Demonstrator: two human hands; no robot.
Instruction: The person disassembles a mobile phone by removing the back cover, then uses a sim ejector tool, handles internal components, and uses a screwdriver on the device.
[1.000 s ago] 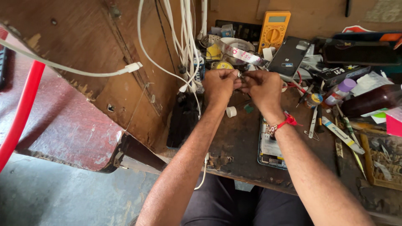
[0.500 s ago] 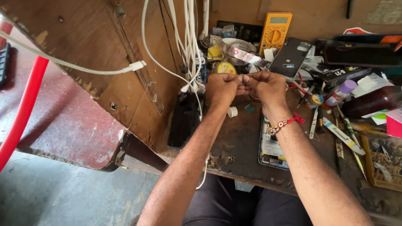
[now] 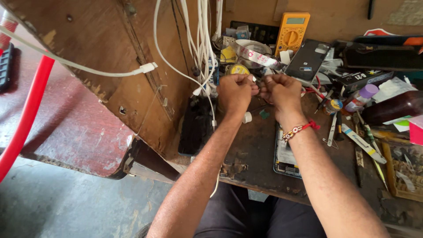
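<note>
Both hands meet above the dark workbench (image 3: 255,150), just in front of the yellow multimeter (image 3: 291,27): left hand (image 3: 235,90) curled into a loose fist, right hand (image 3: 282,90) likewise curled, a red-and-white thread bracelet (image 3: 298,129) at its wrist. Pinched between the fingertips of the two is a small item (image 3: 258,83), pale and dark, too small and too hidden by the fingers to identify; both hands are closed on it. Head view, places taken from the multimeter: leaning just to its right, a dark flat phone-like slab (image 3: 306,59) with a small pale sticker; to its left, a roll of clear tape (image 3: 253,53) with a white printed strip, and a yellow round-labelled disc (image 3: 239,69) below that. Further right, a small black box (image 3: 361,78) with white print, a white bottle with a purple cap (image 3: 361,98), a dark brown bottle (image 3: 392,110) lying on its side, and pink and white paper slips (image 3: 412,128) at the frame edge. Well below the multimeter, near the right wrist, an opened phone body (image 3: 285,154) lies flat on the workbench, with a white cap (image 3: 247,117) and a small green piece (image 3: 264,114) beside it. Left of the multimeter, white cables (image 3: 202,44) hang against a brown wooden panel (image 3: 110,57); a red tube (image 3: 26,119) crosses far left.
</note>
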